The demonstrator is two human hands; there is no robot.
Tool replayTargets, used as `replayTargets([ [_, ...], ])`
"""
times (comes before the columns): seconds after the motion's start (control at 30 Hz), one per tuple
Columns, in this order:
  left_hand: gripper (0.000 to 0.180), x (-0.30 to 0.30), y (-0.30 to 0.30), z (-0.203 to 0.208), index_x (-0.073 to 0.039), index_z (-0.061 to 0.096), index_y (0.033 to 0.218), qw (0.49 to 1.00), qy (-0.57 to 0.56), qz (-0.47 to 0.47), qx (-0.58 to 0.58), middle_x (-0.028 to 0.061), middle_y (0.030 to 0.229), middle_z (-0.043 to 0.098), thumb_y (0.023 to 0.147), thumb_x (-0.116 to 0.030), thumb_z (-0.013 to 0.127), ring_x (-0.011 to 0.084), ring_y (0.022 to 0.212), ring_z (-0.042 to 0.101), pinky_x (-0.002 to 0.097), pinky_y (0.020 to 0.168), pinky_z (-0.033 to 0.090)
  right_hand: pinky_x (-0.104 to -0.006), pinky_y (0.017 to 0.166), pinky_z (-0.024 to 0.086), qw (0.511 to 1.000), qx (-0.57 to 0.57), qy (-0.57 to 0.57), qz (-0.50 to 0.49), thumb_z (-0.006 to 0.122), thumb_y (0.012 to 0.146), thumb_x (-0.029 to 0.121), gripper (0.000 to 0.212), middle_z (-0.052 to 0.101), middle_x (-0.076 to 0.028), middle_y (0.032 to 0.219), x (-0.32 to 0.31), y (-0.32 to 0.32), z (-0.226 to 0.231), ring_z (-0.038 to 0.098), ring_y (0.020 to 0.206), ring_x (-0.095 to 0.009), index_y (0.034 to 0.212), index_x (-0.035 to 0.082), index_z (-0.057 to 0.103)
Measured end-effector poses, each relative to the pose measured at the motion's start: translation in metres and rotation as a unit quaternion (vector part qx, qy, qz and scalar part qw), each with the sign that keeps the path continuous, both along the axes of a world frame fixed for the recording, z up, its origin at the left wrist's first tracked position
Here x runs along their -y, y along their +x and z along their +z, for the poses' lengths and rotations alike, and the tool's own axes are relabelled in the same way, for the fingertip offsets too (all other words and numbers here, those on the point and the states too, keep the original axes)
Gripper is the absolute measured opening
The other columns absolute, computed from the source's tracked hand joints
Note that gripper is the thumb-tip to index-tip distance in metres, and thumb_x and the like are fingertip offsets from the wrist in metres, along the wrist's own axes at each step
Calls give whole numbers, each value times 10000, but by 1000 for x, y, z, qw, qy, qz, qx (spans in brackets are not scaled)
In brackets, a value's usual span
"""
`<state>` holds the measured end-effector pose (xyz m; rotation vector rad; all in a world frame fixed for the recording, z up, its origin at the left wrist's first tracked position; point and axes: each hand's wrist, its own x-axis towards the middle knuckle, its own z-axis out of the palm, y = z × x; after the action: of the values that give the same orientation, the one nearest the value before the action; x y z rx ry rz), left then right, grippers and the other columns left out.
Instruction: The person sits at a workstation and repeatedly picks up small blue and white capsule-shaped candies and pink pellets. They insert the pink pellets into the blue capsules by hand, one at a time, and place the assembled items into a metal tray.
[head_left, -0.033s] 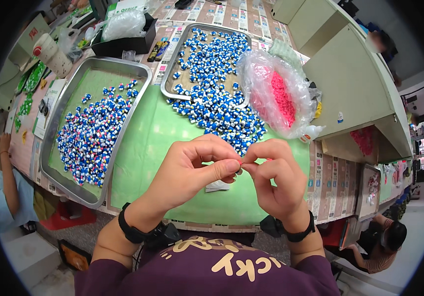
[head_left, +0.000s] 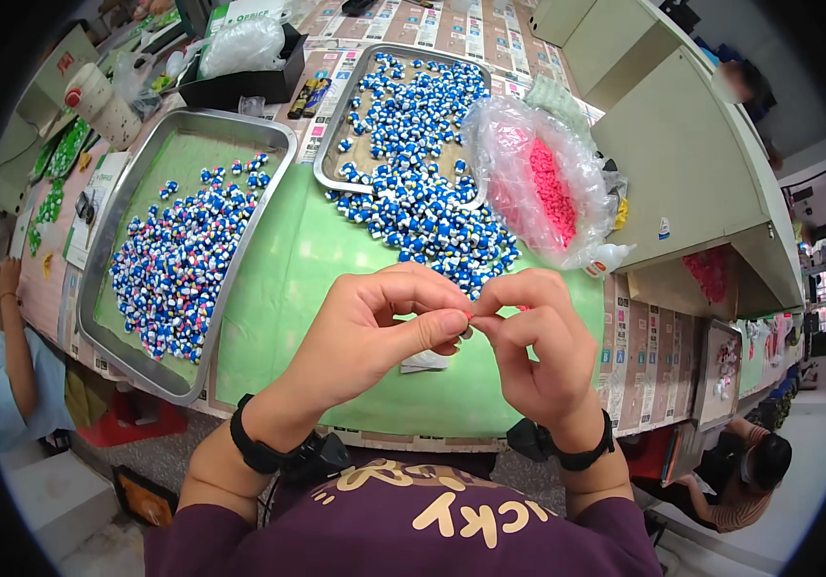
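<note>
My left hand (head_left: 375,332) and my right hand (head_left: 538,351) meet fingertip to fingertip above a green mat (head_left: 278,288). Both pinch a small pink piece (head_left: 472,316), which the fingers mostly hide. Just beyond the hands, a heap of small blue-and-white pieces (head_left: 423,216) spills from a steel tray (head_left: 336,125) onto the mat. A clear plastic bag of pink pieces (head_left: 543,188) lies to the right of the heap. A small white scrap (head_left: 423,363) rests on the mat below my left thumb. Both wrists wear black bands.
A second steel tray (head_left: 105,288) at the left holds several blue, white and pink pieces (head_left: 177,264). A beige cabinet (head_left: 692,163) stands at the right. Another person's arm (head_left: 14,327) is at the far left, and another person crouches at the lower right (head_left: 754,471).
</note>
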<state>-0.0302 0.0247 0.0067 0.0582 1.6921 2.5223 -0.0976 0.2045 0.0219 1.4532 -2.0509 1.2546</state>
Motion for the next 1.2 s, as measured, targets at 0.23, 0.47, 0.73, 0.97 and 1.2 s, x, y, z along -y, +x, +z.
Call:
replayTargets([
  [0.23, 195, 10, 6, -9, 30, 676, 1041, 995, -77, 71, 8, 102, 1057, 665, 846, 42, 673, 149, 938, 634, 253, 783, 535, -341, 731, 415, 993, 53, 105, 27, 616, 687, -77, 222, 600, -36, 847, -3, -7, -1, 580, 747, -212, 788, 77, 494],
  [0.47, 232, 35, 16, -17, 30, 633, 1129, 991, -51, 115, 33, 140, 1051, 684, 905, -29, 637, 162, 903, 664, 275, 781, 554, -347, 748, 381, 951, 113, 277, 80, 536, 738, -52, 168, 520, -47, 760, -6, -1, -21, 545, 742, -246, 822, 85, 489],
  [0.73, 275, 38, 19, -18, 33, 608, 1178, 995, -5, 85, 44, 161, 1052, 683, 941, -105, 621, 178, 872, 681, 274, 757, 570, -363, 738, 369, 940, 97, 317, 76, 536, 746, -44, 158, 539, -53, 774, 0, -1, -22, 547, 744, -256, 825, 85, 491],
  [0.97, 263, 31, 16, -17, 20, 614, 1193, 994, 82, 56, 53, 115, 1079, 665, 943, -60, 604, 182, 964, 667, 290, 828, 562, -319, 778, 416, 955, 203, 211, 55, 587, 765, -119, 225, 578, -51, 830, -4, -5, -3, 568, 773, -207, 811, 66, 467],
  [1.2, 279, 17, 12, -17, 20, 593, 1204, 991, 89, 62, 75, 148, 1113, 659, 936, -58, 609, 194, 958, 678, 272, 807, 566, -277, 692, 463, 946, 317, -17, 67, 609, 834, -131, 256, 586, -77, 882, 7, 3, 4, 554, 780, -154, 810, 57, 437],
])
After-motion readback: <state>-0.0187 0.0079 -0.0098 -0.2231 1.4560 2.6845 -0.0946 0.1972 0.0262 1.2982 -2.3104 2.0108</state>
